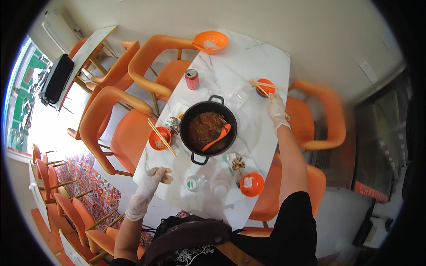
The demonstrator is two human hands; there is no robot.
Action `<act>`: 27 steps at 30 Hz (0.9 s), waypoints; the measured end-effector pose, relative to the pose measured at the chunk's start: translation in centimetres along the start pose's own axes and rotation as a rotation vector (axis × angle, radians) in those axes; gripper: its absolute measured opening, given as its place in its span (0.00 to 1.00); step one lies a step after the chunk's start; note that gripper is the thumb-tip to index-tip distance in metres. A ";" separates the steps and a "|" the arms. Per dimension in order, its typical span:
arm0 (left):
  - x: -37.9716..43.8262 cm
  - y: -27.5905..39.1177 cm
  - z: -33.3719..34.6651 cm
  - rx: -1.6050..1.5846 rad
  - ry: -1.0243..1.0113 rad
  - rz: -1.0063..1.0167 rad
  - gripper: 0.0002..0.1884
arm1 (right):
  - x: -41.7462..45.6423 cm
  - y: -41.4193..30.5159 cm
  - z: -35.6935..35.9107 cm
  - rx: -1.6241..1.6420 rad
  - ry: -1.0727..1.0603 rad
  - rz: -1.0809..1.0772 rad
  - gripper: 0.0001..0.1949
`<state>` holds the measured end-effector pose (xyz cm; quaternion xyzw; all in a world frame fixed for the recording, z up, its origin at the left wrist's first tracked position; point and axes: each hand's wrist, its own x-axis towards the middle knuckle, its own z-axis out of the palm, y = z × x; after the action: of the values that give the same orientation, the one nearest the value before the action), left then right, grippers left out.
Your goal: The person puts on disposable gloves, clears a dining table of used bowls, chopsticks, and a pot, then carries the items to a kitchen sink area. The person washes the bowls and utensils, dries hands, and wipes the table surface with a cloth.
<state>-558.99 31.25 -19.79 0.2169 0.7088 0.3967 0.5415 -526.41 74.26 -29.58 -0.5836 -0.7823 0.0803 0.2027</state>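
My right hand (277, 109), in a pale translucent glove, is closed on wooden chopsticks (263, 89) at the table's right edge. Their far ends reach over a small orange bowl (267, 83) with a dark outside, and more chopsticks lie across its rim. My left hand (153, 179), also gloved, hovers over the table's near left edge. Its fingers are loosely curled with a gap at the thumb, and I see nothing in it. Between my hands stands a black two-handled pot (185, 133) with brown broth, food and an orange spoon (218, 137).
On the marble-patterned table (253, 133) are a red drink can (192, 79), a large orange bowl (219, 39), and orange bowls at left (156, 141) and near right (252, 184). Clear bottles (195, 183), food scraps (237, 163) and orange chairs (133, 138) are close by.
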 end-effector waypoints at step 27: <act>3.4 -1.8 0.3 -0.105 0.131 -0.105 0.19 | 8.7 1.8 5.7 -0.140 0.029 0.450 0.12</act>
<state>-559.55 32.77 -23.29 0.1242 0.7314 0.4178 0.5245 -529.22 83.69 -33.45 -0.7569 -0.6332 0.0606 0.1499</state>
